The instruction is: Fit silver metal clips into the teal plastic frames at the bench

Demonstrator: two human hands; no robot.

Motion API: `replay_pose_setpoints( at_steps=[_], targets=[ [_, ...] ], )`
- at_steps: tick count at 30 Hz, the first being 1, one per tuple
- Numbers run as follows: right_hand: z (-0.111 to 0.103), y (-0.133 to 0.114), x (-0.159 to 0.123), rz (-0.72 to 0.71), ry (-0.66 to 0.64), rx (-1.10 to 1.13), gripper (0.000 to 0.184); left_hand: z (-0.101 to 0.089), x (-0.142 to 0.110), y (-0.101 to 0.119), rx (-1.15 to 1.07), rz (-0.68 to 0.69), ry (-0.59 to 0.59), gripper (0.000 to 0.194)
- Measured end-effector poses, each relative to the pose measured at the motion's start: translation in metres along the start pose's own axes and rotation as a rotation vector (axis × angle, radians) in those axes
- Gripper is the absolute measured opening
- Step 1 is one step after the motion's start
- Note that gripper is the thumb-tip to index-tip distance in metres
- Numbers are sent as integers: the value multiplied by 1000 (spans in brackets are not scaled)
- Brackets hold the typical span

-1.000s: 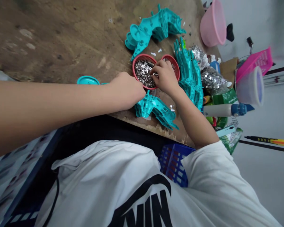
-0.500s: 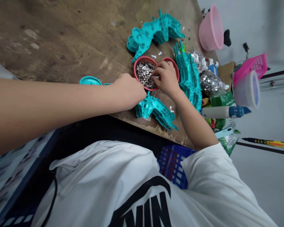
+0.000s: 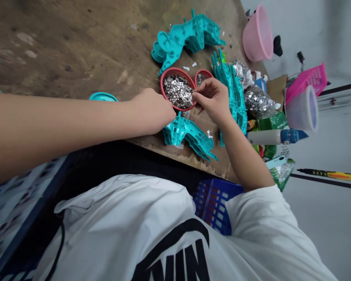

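My left hand is closed over a teal plastic part at the table's near edge; its fingers are hidden under the hand. Farther left, a round teal piece shows past the forearm. My right hand pinches thumb and forefinger together at the right rim of a red basket. Small shiny metal clips fill that basket. Whatever lies between the fingertips is too small to make out. Behind the right hand, a second red basket also holds small metal pieces.
Another teal part lies beyond the baskets, and several more are stacked to the right. Bags of metal pieces, a white bottle and a pink tub line the right side. A blue crate stands below the table edge.
My right hand has drawn back from among the clips to the basket's right rim, fingertips pinched. The left hand stays over the teal part. The whole view has shifted slightly.
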State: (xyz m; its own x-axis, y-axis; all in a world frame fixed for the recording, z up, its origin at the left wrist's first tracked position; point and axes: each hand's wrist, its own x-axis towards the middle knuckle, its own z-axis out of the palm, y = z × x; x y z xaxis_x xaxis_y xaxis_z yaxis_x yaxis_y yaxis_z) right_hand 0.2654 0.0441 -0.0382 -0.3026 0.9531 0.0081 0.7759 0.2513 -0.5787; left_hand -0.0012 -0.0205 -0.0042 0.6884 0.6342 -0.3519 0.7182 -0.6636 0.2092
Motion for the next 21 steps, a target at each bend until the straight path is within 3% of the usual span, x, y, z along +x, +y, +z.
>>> replay_pose_setpoints(
  at_steps=[4,9,14,18,21],
  targets=[
    [1,2,-3,-16,33,22,48,-1,1,0,43,-2,-6,48],
    [3,6,-6,43,19,23,45,-2,0,-1,67,-5,-9,52],
    [2,10,-1,2,37,-108,39,8,3,-7,-32,-34,23,40],
    [-21,8,-16,-29,48,-209,37,7,2,-7,-65,-19,23,30],
    [-47,1,-50,-66,-109,-225,38,3,4,-5,-84,-57,1,25]
  ],
)
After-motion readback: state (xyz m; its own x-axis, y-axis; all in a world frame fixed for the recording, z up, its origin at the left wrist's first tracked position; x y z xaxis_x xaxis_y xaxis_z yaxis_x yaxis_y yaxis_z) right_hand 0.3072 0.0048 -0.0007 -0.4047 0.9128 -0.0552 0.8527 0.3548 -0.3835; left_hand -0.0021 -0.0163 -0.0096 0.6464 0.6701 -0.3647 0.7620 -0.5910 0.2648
